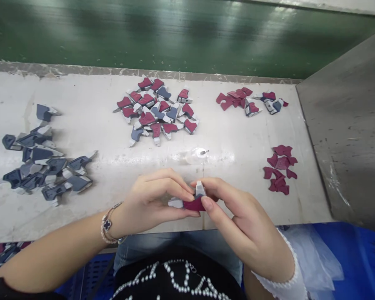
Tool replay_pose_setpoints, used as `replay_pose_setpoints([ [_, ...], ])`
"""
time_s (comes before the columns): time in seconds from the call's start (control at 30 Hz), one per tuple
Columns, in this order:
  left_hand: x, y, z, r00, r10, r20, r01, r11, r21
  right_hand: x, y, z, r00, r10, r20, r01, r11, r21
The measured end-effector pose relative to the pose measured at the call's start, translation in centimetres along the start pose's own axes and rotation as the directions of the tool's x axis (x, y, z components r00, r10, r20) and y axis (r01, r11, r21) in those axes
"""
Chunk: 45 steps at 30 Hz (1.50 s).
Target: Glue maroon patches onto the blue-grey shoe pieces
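L hand (139, 204), R hand (250, 218), both pinching

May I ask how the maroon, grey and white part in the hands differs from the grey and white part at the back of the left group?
The held part shows a maroon face; the rear part, a grey one. The left hand and right hand grip the held part; the rear part lies on the white table. Both have white sections.

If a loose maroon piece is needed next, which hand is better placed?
Probably the right hand: it is nearer the loose maroon pieces at right, with the left hand farther off. Both hold the maroon-and-grey part, so the right must let go first.
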<state>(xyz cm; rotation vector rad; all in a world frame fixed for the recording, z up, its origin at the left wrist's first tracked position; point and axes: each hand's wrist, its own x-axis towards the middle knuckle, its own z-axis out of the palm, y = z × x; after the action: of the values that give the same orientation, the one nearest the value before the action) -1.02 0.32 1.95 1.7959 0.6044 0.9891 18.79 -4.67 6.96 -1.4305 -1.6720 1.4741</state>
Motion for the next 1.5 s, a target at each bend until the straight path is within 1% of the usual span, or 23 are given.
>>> replay_pose_setpoints([
  [0.33,0.2,0.1,0.2,0.999,0.029,0.029,-0.029,1.0,-0.005,-0.1,0.1,0.1,1.0,-0.005,0.002,0.005,0.997,-0.079],
  [0.57,0.2,0.1,0.2,0.999,0.039,0.029,-0.04,0.999,0.028,0.0,0.0,0.4,0.999,0.026,-0.048,-0.031,0.995,-0.099],
  [0.63,0.2,0.1,0.1,1.0,0.018,0.019,-0.018,1.0,0.009,0.0,0.1,0.4,0.999,0.005,-0.041,-0.008,0.997,-0.071],
  [0.77,0.2,0.1,0.0,1.0,-0.002,-0.018,0.002,1.0,-0.009,-0.3,0.3,0.5,0.999,-0.047,0.008,0.048,0.998,-0.042],
  [0.83,0.1,-0.1,0.0,0.999,0.008,-0.031,-0.008,1.0,0.0,-0.4,0.5,0.6,0.998,-0.065,-0.01,0.064,0.995,-0.07],
  [0.9,0.0,-0.3,0.1,0.999,0.008,-0.048,-0.007,1.0,0.011,-0.4,0.7,0.9,0.995,-0.082,-0.06,0.075,0.991,-0.115],
  [0.97,-0.2,-0.6,0.3,0.997,-0.046,-0.058,0.046,0.999,-0.009,-0.2,0.8,1.1,0.989,-0.107,-0.107,0.087,0.981,-0.171],
  [1.07,-0.4,-0.9,0.6,0.975,-0.218,-0.034,0.215,0.975,-0.06,0.2,1.0,1.1,0.98,-0.162,-0.119,0.126,0.957,-0.262],
  [1.13,-0.4,-0.9,0.6,0.959,-0.283,-0.008,0.283,0.959,-0.008,0.3,1.1,1.2,0.977,-0.182,-0.115,0.136,0.936,-0.323],
  [1.17,-0.4,-0.8,0.6,0.959,-0.283,0.011,0.282,0.958,0.048,0.3,1.1,1.2,0.976,-0.182,-0.116,0.131,0.927,-0.35],
  [1.23,-0.3,-0.7,0.5,0.967,-0.25,0.051,0.24,0.96,0.147,0.2,1.2,1.2,0.979,-0.168,-0.113,0.113,0.915,-0.388],
  [1.3,-0.3,-0.7,0.4,0.974,-0.216,0.066,0.202,0.963,0.18,0.0,1.2,1.3,0.982,-0.168,-0.091,0.117,0.905,-0.409],
  [1.4,-0.3,-0.6,0.4,0.976,-0.216,0.016,0.212,0.967,0.14,-0.2,1.0,1.3,0.975,-0.216,-0.06,0.169,0.883,-0.438],
  [1.5,-0.3,-0.4,0.6,0.966,-0.258,-0.019,0.259,0.964,0.059,-0.2,0.7,1.2,0.963,-0.264,-0.055,0.208,0.858,-0.469],
])
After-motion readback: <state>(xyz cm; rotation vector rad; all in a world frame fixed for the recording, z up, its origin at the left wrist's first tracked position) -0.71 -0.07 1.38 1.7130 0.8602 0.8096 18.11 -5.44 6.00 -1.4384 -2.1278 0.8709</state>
